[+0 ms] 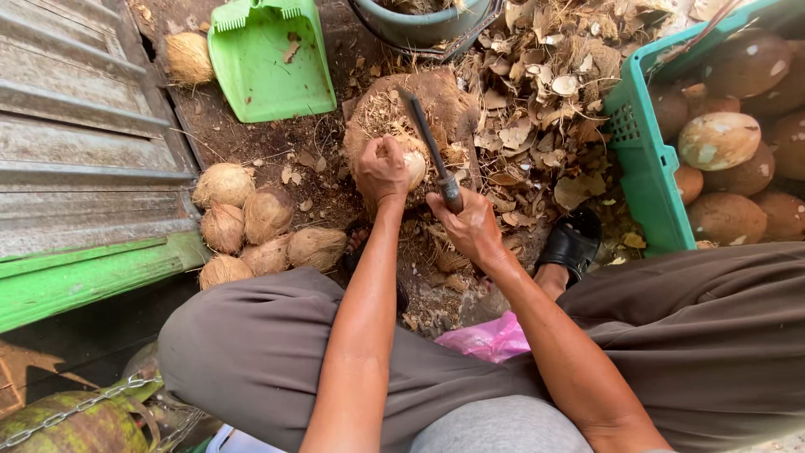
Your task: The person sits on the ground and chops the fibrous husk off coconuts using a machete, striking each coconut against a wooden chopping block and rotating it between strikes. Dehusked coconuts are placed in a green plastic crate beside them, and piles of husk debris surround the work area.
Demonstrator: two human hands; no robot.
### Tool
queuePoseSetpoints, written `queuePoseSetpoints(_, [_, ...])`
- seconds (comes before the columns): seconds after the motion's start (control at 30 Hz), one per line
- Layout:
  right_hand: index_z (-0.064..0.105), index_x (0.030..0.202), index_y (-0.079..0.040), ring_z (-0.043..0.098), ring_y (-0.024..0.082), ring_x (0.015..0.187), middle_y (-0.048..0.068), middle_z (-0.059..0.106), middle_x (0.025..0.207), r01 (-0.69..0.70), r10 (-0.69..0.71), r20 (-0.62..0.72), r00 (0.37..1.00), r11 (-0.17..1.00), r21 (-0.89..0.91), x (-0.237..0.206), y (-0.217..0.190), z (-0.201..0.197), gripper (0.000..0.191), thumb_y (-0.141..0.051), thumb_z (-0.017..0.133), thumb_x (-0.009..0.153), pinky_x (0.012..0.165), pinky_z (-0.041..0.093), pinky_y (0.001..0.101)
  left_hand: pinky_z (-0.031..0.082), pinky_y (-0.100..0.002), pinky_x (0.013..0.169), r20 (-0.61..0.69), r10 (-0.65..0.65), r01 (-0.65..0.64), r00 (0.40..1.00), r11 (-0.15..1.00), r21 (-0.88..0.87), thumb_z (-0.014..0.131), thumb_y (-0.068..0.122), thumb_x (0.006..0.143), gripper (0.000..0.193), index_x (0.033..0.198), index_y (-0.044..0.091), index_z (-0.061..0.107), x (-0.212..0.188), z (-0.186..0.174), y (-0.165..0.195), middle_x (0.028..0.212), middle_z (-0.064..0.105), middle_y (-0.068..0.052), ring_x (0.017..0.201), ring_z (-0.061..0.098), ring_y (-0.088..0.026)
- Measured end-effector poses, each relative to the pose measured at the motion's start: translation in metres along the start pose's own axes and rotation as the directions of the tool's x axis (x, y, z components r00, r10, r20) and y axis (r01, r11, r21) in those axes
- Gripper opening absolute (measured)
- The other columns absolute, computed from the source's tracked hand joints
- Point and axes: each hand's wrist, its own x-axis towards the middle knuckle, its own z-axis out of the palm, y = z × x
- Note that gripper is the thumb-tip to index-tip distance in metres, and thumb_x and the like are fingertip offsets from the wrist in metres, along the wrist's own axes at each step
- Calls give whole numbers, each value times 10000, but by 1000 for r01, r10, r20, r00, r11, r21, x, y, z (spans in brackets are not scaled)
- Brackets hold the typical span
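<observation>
My left hand (pixel 381 172) grips a husked coconut (pixel 413 165) and presses it down on a worn wooden chopping block (pixel 436 105). A long dark knife (pixel 426 138) is held in my right hand (pixel 470 225) by its handle. Its blade slants up and to the left over the coconut and the block. Whether the blade touches the coconut I cannot tell. My bent knees in grey-brown trousers frame the lower part of the view.
Several fibrous brown coconuts (pixel 256 226) lie heaped at the left by a green-edged metal wall. A green dustpan (pixel 268 59) lies at the top. A green crate (pixel 641 159) of peeled coconuts stands right. Shell chips (pixel 537 126) litter the ground. My sandalled foot (pixel 572 242) is nearby.
</observation>
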Motion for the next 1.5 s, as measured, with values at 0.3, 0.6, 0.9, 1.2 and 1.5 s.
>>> queuePoseSetpoints(0.3, [555,679,-104,439,101,452,-25,522,557,-219,225,50,973,971,-93,16,10,9,463,-418,642,1008,439,396,337,470,-360,598,3,23,-23,1000,1000,-21,443,502,942,396,811,185,641,-5,-11,9,788,610,-22,729,590,-192])
queuePoseSetpoints(0.6, [568,761,-126,398,111,446,-17,488,570,-200,201,68,977,980,-18,10,3,3,368,-379,582,1028,409,355,343,562,-419,659,-10,36,-36,999,999,3,509,365,917,266,789,181,652,-8,-8,9,866,716,-49,853,661,-220])
queuePoseSetpoints(0.9, [547,770,-99,431,121,438,-37,479,567,-357,368,200,908,930,-87,22,18,-2,369,-377,663,984,410,398,345,557,-394,696,34,93,-92,995,996,-17,445,420,964,382,876,179,728,-2,-8,-8,893,748,-49,809,675,-207])
queuePoseSetpoints(1.2, [490,719,-119,476,89,418,-39,498,546,-238,214,162,963,961,143,15,10,-8,392,-364,689,950,383,428,277,558,-421,716,45,218,-213,975,973,-90,457,449,969,398,898,176,738,9,-7,-15,921,764,-66,814,686,-211])
queuePoseSetpoints(1.5, [424,786,-263,422,118,429,-36,506,574,-321,314,122,942,946,38,23,34,9,289,-282,639,978,376,373,302,570,-386,699,-34,280,-282,959,959,-39,470,463,981,385,847,189,705,4,0,-22,881,743,-34,788,685,-199])
